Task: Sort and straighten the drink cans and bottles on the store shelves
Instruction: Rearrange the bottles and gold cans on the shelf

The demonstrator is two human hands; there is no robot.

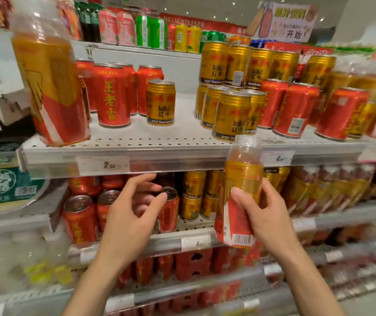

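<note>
Head view of store shelves stocked with drinks. Right hand (265,215), lower right of centre, grips a bottle (241,190) of amber drink around its orange-and-red label; the bottle stands nearly upright in front of the shelf edge (182,159), its clear cap level with that edge. Left hand (129,215), lower centre, reaches into the lower shelf with fingers spread and lightly bent; the thumb tip lies at the rim of a red can (168,210), though whether the fingers behind actually clasp the can cannot be told. More red cans (80,220) stand to its left, gold cans (192,195) to its right. On the middle shelf, a second bottle (50,87) stands at far left, red cans (113,94) beside it, a lone gold can (160,102) at centre, and stacked gold cans (232,106) right of centre, with mixed red and gold cans, blurred, further right.
</note>
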